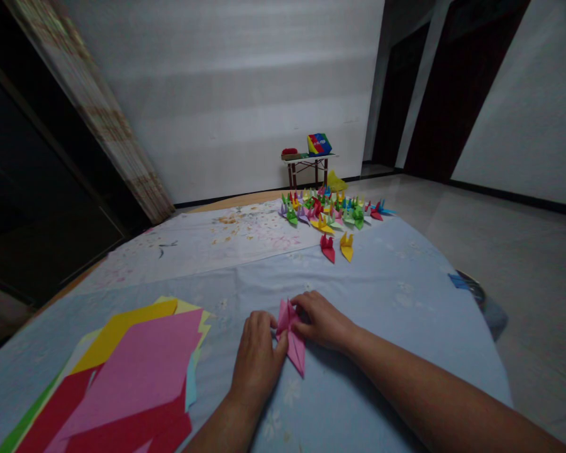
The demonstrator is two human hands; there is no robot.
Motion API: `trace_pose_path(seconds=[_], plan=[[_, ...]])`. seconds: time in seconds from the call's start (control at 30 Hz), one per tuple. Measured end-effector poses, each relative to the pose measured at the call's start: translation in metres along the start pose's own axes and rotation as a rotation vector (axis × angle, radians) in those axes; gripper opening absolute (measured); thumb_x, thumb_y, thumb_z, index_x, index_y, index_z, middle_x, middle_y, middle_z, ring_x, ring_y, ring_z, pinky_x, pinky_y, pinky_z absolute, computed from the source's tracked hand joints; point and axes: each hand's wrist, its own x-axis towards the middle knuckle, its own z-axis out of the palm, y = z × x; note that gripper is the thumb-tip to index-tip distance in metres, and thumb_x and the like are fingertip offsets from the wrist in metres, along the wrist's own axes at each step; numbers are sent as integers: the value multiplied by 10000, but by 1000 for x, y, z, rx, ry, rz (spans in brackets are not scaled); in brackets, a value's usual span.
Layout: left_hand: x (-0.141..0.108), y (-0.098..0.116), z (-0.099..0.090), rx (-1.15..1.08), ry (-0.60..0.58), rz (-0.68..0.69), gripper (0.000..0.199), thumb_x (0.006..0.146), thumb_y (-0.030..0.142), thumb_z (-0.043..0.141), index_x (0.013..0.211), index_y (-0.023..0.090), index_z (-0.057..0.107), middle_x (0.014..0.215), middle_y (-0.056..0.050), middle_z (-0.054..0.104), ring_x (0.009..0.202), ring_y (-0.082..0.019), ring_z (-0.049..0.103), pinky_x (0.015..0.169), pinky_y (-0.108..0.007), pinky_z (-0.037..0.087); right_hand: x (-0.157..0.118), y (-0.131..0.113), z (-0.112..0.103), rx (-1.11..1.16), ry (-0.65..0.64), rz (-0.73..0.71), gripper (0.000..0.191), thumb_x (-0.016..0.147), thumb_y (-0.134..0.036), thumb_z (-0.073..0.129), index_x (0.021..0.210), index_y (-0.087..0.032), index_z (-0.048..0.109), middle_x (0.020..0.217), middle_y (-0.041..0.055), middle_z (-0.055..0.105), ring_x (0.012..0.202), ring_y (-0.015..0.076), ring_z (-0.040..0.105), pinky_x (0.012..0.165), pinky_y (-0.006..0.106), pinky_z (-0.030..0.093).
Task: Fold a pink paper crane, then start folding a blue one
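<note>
A pink folded paper [297,353] lies on the blue cloth, its long point toward me and two narrow points facing away. My left hand [258,352] pinches its left edge, thumb on top of the paper. On the other side, my right hand [321,319] grips the upper right part between thumb and fingers. Beyond the hands stand a red paper crane [327,248] and a yellow paper crane [346,246]. To the left is a loose stack of coloured sheets, with a pink sheet [141,358] on top.
Several coloured cranes [317,207] crowd the far edge of the round table [382,296]. Behind it, a small stand [306,158] holds a colourful box [319,144]. A stool-like object [472,286] is beside the table's right edge.
</note>
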Motion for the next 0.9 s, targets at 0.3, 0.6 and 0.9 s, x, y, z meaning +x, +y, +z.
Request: trace_pose_path(seconds=[0.3,0.6,0.9], plan=[[-1,15,-10,257,-82,126,110,800,161,492,777,201,592,804,-32,508,809,-203,489,737,-344,403,2,5,0,-22,39,61,170,649,-239,642,775,-163,555,758,25,563,727,152,467,644,248,335],[-11,29,-6,320,-143,184,231,840,186,428,1007,175,586,964,-81,574,910,-233,501,818,-396,376,5,10,2,-34,0,-14,105,674,-269,634,726,-179,646,713,22,610,710,148,519,657,245,345],[-12,32,-7,337,-197,160,240,858,187,395,1005,180,585,962,-72,579,898,-218,515,812,-388,391,11,10,3,-38,-33,7,197,731,-217,535,851,-207,691,716,18,637,670,127,549,634,212,369]])
